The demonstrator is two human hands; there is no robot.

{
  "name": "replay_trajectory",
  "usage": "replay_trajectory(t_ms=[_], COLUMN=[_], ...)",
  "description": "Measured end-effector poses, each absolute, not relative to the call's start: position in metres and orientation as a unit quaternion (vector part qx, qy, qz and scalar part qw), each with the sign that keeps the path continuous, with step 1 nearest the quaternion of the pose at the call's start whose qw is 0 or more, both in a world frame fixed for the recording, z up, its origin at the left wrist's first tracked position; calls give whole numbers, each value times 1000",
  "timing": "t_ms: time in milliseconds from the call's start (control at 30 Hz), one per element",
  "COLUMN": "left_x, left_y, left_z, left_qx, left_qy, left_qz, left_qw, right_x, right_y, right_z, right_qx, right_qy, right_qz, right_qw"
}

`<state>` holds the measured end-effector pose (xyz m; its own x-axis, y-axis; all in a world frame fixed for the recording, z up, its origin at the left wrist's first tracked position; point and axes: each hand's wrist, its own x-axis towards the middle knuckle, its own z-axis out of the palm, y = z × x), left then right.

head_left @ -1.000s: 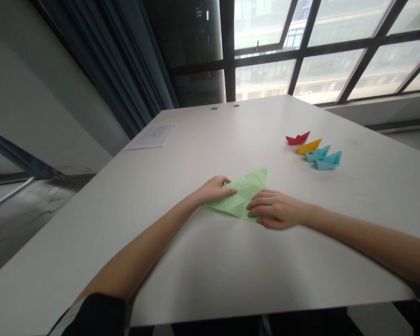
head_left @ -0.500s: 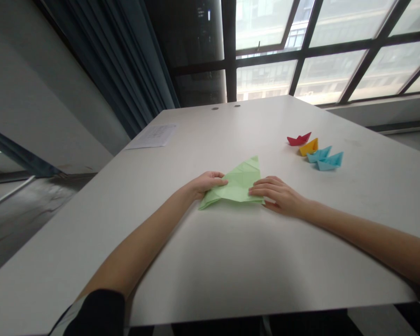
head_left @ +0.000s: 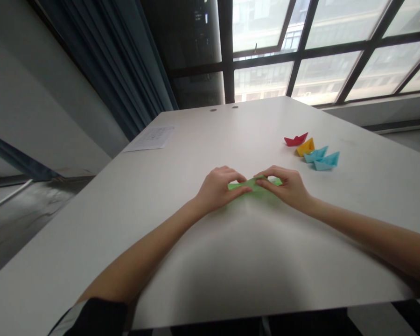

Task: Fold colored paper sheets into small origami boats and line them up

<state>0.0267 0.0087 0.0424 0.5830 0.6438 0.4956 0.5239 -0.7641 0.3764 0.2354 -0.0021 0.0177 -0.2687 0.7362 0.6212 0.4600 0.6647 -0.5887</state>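
A piece of folded light green paper is held between my two hands, just above the white table. My left hand grips its left part, with thumb and index finger closed on the edge. On the other side my right hand pinches the paper near its upper middle between thumb and fingers. Seen nearly edge-on, the paper looks narrow, and the fingers cover much of it. A green tint shows on the tabletop below.
To the right stand folded paper boats: a red one, a yellow one, and two light blue ones. A printed sheet lies at the table's far left edge. Beyond are a blue curtain and windows.
Half a second ago the green paper faced me as a broad, flat folded shape. Now it is tipped up edge-on, and both hands have come closer together, pinching it.
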Motion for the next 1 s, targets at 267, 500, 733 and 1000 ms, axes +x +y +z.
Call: replay_trajectory(t_ms=[267, 500, 733, 1000], left_x=[35, 36, 35, 34], left_y=[5, 4, 4, 5], left_z=[34, 32, 32, 31], left_qx=[858, 855, 863, 875], left_qy=[365, 376, 375, 362], left_qz=[333, 324, 306, 291], left_qw=[140, 151, 146, 136], right_x=[235, 233, 233, 234], right_y=[-2, -2, -2, 1], right_z=[20, 19, 19, 14], right_qx=[-415, -427, -426, -423], right_qy=[-747, -738, -736, -741], right_qz=[210, 222, 216, 193], right_qw=[475, 472, 479, 485])
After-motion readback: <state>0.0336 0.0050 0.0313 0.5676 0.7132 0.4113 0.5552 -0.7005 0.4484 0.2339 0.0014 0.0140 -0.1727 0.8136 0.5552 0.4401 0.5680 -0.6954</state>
